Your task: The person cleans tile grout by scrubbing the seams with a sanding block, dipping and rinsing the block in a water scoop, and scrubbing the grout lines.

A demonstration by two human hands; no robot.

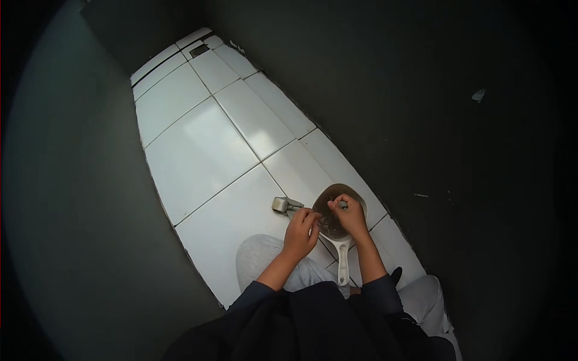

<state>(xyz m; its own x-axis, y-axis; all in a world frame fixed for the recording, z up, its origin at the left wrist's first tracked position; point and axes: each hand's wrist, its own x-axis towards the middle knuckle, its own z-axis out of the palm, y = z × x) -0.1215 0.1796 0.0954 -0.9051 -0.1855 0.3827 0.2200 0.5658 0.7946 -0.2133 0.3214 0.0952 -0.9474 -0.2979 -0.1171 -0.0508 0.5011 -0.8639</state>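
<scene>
White scoop with a round, brown-looking bowl (342, 245) sits on the glossy white-tiled surface (205, 144), handle toward six o'clock. The right hand (350, 213) bends its fingers over the bowl; the left hand (302, 233) curls at its nine o'clock edge. I cannot tell whether either grips anything. A grey, block-headed tool (280, 205) lies near nine o'clock. Handling the bowl's contents seems the step in hand; continuing calls for fine fingertip control.

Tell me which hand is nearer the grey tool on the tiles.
Left. The left hand is just below and right of the grey tool in the picture; the right hand is farther right, over the white-handled scoop.
</scene>
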